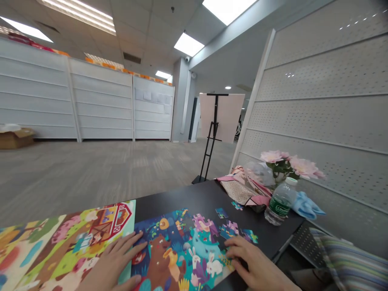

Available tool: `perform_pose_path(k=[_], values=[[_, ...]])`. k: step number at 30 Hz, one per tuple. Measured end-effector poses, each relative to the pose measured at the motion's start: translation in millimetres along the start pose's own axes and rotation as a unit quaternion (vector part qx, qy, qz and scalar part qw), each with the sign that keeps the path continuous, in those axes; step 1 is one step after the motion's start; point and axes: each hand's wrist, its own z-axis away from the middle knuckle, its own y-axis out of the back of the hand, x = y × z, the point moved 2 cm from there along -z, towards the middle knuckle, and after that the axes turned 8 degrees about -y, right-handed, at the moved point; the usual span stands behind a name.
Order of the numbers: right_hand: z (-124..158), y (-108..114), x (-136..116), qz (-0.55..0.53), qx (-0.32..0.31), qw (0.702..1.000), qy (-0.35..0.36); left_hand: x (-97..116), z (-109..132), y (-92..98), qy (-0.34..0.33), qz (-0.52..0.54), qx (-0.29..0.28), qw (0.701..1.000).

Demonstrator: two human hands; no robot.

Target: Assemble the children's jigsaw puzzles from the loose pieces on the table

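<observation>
A jigsaw puzzle (pixel 174 250) with a brown bear, white rabbits and a dark blue forest lies on the black table, largely put together. My left hand (pixel 118 258) rests flat, fingers spread, across its left edge and the neighbouring farm picture (pixel 101 230). At the puzzle's right edge is my right hand (pixel 245 256), its fingers bent and apart. Those fingertips touch the edge, and I make out no piece between them. Just beyond that hand lie several loose jigsaw pieces (pixel 232 229), with a blue piece (pixel 221 213) and another small piece (pixel 237 205) farther back.
The black table (pixel 178 198) carries a water bottle (pixel 280 202), a pink patterned cloth (pixel 242 188), pink flowers (pixel 303 165) and a blue cloth (pixel 306 205). A striped cushion (pixel 351 254) is at the right. An easel board (pixel 227 117) stands beyond the table, and white panels (pixel 101 101) line the back.
</observation>
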Motion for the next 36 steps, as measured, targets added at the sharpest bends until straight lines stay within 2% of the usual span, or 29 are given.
perform_pose_path(k=[3, 7, 11, 15, 21, 28, 32, 36], values=[[-12.8, 0.1, 25.7, 0.052, 0.034, 0.997, -0.045, -3.8, 0.9, -6.2, 0.001, -0.01, 0.003, 1.0], [-24.8, -0.3, 73.0, 0.078, 0.063, 0.988, -0.114, -3.0, -2.4, -2.2, -0.014, -0.019, 0.002, 1.0], [-15.1, 6.1, 114.5, 0.064, 0.117, 0.973, -0.189, -0.3, -3.9, 3.8, -0.019, -0.021, 0.016, 0.999], [1.7, 10.8, 134.1, 0.042, 0.114, 0.967, -0.225, 3.3, -4.3, 7.5, -0.012, -0.009, 0.02, 1.0], [3.3, 12.5, 131.4, -0.011, 0.097, 0.968, -0.229, 6.8, -6.1, 11.6, 0.003, 0.004, -0.001, 1.0], [-3.6, 21.7, 117.0, -0.056, 0.082, 0.971, -0.218, 6.7, -5.0, 13.3, 0.009, 0.014, 0.013, 1.0], [-14.2, 23.2, 92.7, -0.104, 0.063, 0.972, -0.199, 9.5, -7.0, 16.7, 0.008, 0.021, 0.006, 1.0], [-31.4, -2.6, 58.0, -0.252, 0.042, 0.952, -0.169, 8.6, -7.7, 15.2, 0.007, 0.014, -0.006, 1.0]])
